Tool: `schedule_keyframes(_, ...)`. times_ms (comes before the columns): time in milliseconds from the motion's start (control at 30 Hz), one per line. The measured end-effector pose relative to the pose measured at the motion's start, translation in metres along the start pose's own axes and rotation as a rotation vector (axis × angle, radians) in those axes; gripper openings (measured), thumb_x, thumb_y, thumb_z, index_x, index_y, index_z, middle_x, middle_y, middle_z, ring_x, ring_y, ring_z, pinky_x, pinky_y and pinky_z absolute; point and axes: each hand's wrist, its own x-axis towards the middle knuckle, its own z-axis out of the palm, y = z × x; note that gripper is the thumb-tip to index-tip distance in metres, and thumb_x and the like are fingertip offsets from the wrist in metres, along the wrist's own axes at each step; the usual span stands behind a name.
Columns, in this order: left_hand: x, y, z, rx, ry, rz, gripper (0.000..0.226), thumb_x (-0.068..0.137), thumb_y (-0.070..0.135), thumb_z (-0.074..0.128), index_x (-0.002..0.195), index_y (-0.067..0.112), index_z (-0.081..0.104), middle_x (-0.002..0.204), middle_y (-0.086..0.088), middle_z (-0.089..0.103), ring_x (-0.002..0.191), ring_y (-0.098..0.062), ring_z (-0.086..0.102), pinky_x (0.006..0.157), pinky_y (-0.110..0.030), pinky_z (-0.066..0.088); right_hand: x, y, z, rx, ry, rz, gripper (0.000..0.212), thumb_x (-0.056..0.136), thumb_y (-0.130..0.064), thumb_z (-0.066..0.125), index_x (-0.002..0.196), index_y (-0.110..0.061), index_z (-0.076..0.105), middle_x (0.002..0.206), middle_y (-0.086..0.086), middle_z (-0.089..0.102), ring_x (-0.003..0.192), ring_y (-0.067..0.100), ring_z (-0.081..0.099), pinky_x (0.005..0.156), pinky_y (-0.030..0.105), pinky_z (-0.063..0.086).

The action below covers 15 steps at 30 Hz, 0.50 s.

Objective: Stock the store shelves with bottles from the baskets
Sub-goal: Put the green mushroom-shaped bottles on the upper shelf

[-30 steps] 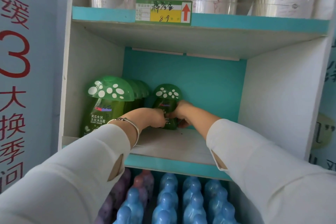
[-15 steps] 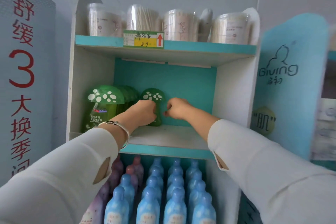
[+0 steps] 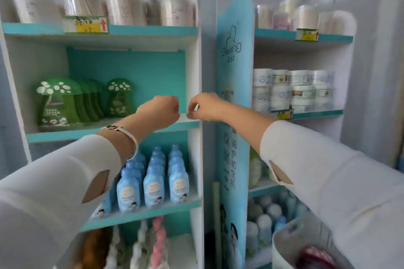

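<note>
L hand (image 3: pixel 159 111) & R hand (image 3: pixel 205 106): grip curled, empty (both near shelf (image 3: pixel 65 135) front); green bottle (image 3: pixel 119 98) stands apart.

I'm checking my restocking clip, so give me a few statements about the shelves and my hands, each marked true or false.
1. The green mushroom-cap bottles stand at the left end of the middle shelf. True.
2. The left hand grips a green bottle. False: it holds nothing and is off to the right of them.
3. The blue bottles stand on the shelf below the green ones. True.
4. The bracelet is on the right wrist. False: it sits behind the left hand.
</note>
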Motion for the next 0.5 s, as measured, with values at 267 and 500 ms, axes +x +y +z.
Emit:
schedule_keyframes(267, -0.051, 0.121, 0.098, -0.095, -0.297, 0.250, 0.024, 0.089, 0.022, 0.049, 0.110, 0.015, 0.058, 0.116, -0.009, 0.061, 0.108, -0.031, 0.055, 0.092, -0.038, 0.047, -0.134, 0.128, 0.030, -0.060, -0.224, 0.209, 0.025, 0.089, -0.026, 0.061, 0.110, -0.013, 0.067, 0.114, 0.005, 0.066, 0.097, 0.021, 0.059, 0.076, 0.023, 0.042)
schedule_keyframes(500, -0.081, 0.210, 0.173, -0.065, -0.427, 0.407, 0.030, 0.089, 0.020, 0.047, 0.116, 0.011, 0.056, 0.120, -0.014, 0.058, 0.110, -0.034, 0.055, 0.094, -0.040, 0.046, -0.221, 0.213, 0.057, -0.004, -0.306, 0.420, 0.025, 0.089, -0.026, 0.063, 0.109, -0.012, 0.068, 0.096, 0.006, 0.068, 0.077, 0.015, 0.058, 0.072, 0.026, 0.046)
